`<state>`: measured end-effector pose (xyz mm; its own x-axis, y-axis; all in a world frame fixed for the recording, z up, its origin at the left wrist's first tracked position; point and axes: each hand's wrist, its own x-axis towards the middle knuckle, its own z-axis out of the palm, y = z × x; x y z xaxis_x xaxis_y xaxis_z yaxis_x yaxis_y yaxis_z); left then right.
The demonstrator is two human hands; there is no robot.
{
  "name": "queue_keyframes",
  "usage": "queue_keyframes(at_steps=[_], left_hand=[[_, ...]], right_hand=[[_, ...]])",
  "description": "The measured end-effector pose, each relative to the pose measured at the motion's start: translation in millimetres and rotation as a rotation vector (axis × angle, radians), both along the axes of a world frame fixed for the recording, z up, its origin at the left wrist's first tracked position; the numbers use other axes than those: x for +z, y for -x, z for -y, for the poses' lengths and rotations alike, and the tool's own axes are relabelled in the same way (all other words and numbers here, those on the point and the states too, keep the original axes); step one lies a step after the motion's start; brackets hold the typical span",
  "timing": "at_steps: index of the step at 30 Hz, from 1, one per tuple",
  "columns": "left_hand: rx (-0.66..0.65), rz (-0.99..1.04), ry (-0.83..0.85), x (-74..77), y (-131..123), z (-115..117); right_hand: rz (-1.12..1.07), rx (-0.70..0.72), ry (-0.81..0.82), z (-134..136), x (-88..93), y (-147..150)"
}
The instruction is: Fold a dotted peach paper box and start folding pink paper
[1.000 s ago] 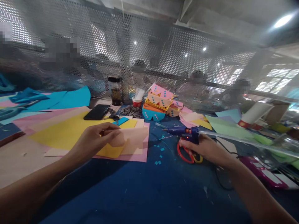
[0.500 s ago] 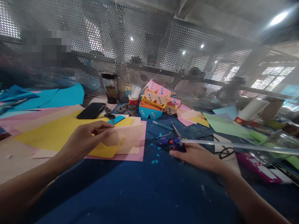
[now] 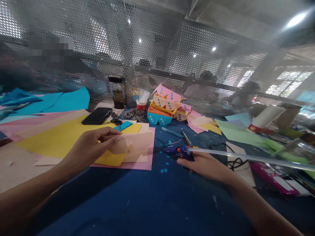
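Observation:
My left hand [image 3: 104, 139] pinches a peach piece of paper [image 3: 137, 139] between thumb and fingers, above the stacked sheets. Under it a folded yellow piece [image 3: 115, 157] shows; whether the hand also holds it I cannot tell. My right hand [image 3: 205, 164] is wrapped round a blue hot glue gun [image 3: 175, 149], its nozzle pointing left. A long clear glue stick [image 3: 236, 155] runs out of the gun's back to the right. Most of the gun's grip is hidden by the hand. Small blue paper bits [image 3: 163, 170] lie on the table below the nozzle.
Several decorated paper boxes [image 3: 159, 118] are stacked at the back beside a paper cup [image 3: 141, 105] and grey cord [image 3: 135, 115]. A phone [image 3: 96, 116], keys [image 3: 114, 118] and a bottle [image 3: 117, 93] stand left. Scissors [image 3: 187, 139] lie behind the gun, a magenta object [image 3: 275, 178] right.
The far end of the glue stick has dipped slightly as my right hand shifts a little. My left hand holds the peach paper almost still.

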<state>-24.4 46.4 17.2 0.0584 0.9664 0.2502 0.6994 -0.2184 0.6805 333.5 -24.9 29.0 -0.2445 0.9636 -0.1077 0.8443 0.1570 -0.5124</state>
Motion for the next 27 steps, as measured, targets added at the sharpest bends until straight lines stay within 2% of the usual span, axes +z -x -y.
queue_keyframes(at_steps=[7, 15, 24, 27], left_hand=[[-0.013, 0.015, 0.02, 2.0, 0, 3], [-0.041, 0.032, -0.016, -3.4, -2, 3], [-0.114, 0.096, -0.007, -2.5, -8, 7], [-0.135, 0.107, 0.009, -1.5, -10, 12]], right_hand=[[-0.084, -0.038, 0.058, 1, -2.0, -4], [-0.207, -0.074, 0.049, 5, 1.8, -6], [-0.333, -0.062, -0.002, 22, 2.1, 24], [-0.407, -0.016, -0.095, 27, -3.1, 33]])
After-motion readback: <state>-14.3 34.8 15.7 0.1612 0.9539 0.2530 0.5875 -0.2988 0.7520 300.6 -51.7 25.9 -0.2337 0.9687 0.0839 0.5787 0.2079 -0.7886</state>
